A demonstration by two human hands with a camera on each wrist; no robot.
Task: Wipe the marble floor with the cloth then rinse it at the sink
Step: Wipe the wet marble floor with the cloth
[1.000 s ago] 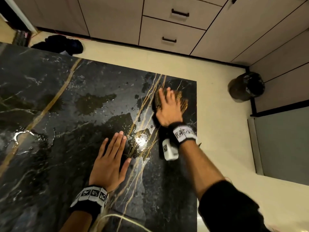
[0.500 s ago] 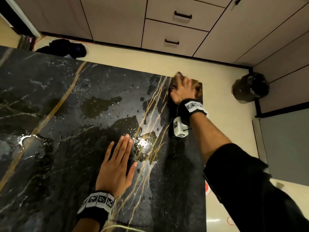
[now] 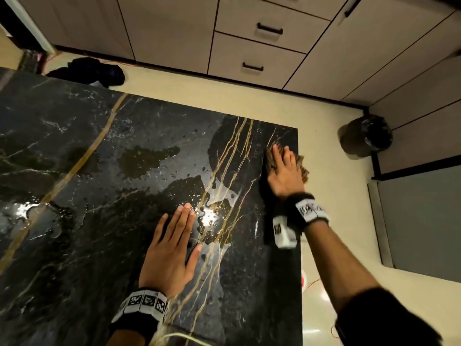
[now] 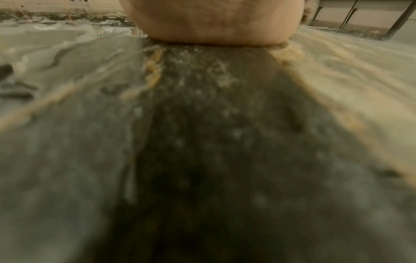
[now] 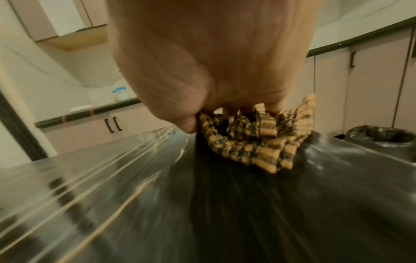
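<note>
The cloth (image 3: 300,168) is small and crumpled, with a yellow-and-black woven pattern; in the right wrist view (image 5: 258,140) its ridged folds bunch up under your fingers. It lies on the black marble (image 3: 99,196) at about 2 o'clock of the slab, right at the slab's right edge, and a corner of it hangs over toward the cream floor (image 3: 331,221).

Your right hand (image 3: 283,173) lies on top of the cloth. From the head view the fingers look stretched out, but the right wrist view shows the fingertips (image 5: 229,111) bent down into the fabric and the thumb against its left side, so you grip the cloth while you press it on the marble.

Your left hand (image 3: 172,250) lies flat on the marble at about 6 o'clock, fingers straight and together, holding nothing. In the left wrist view (image 4: 213,19) only the heel of the palm shows, resting on the wet stone.

The marble is black with gold and white veins, and it shines with water; one bright reflection (image 3: 208,218) sits just beside your left fingertips.

Counted: one cloth, two hands, two wrist bands, one black bin (image 3: 365,136) at 2 o'clock on the floor, one dark bundle (image 3: 92,71) at 11 o'clock, and two drawer handles (image 3: 270,29) at 12 o'clock.
</note>
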